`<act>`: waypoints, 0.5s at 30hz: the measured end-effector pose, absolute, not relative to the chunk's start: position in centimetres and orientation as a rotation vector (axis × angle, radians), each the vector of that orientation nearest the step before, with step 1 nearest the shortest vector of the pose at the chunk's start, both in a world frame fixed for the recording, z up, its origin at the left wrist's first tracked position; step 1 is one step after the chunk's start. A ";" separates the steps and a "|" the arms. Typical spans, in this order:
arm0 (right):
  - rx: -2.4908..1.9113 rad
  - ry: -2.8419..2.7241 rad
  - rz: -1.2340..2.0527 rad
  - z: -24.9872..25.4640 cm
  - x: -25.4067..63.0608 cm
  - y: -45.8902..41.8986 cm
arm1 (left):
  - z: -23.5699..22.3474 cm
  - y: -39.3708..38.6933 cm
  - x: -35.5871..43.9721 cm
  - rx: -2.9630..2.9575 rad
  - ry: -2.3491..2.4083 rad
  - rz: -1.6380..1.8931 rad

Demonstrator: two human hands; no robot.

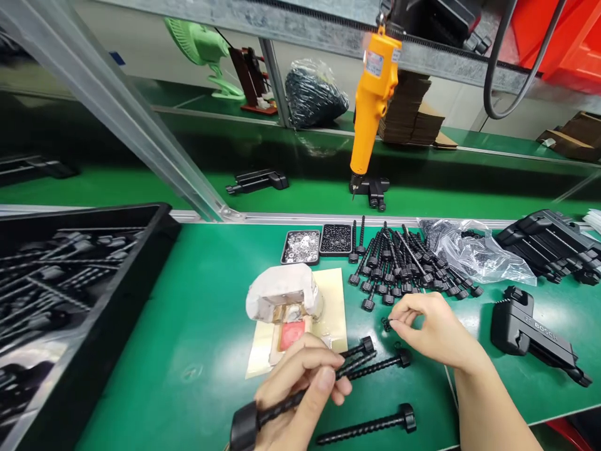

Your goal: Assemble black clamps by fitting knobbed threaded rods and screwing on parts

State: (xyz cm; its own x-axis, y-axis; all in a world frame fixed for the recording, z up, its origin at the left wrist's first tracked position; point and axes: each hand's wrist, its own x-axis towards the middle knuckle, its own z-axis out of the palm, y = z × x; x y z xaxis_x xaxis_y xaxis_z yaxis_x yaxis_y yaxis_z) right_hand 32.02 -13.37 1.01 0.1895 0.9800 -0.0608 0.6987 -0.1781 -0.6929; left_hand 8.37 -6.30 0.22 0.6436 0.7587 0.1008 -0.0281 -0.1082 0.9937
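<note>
Because its knob is turned toward the bottom of the frame, the threaded rod [282, 407] in the left hand [300, 382] presents its free end toward frame centre, apparently for work at the tip.

Left grip: closed around the shaft, thumb on top. Two further rods extend right from beside the fingers; whether held or lying, cannot tell.

Right grip: narrow pinch, right of centre, on small black pieces [386, 324]; right hand [436, 332] low over the desk [188, 326], probably for picking one out.

Rod, description: black, slender, coarse spiral thread, broad ribbed round knob; matte knob, slight sheen along the shaft.

Loose rod [366, 429]: bottom centre, knob to the right, within easy reach.

Rod pile [394, 263]: centre right, knobs mostly facing the person, seemingly for quick pickup.

Small-parts trays, two, above centre: one of silvery pieces [300, 247], one of black [336, 239], likely kept apart by kind.

Orange power driver [370, 100]: hung upper right of centre, bit down, presumably handy overhead.
</note>
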 end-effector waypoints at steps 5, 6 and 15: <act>-1.372 -1.226 0.686 0.6 30.2 -13.3 | -0.4 -6.3 8.3 1.622 0.430 0.910; -1.313 -1.206 0.715 0.5 29.9 -13.2 | -0.5 -6.3 8.3 1.627 0.421 0.927; -1.052 -1.076 0.899 0.1 28.6 -12.9 | 0.0 -5.4 8.4 1.908 0.325 1.080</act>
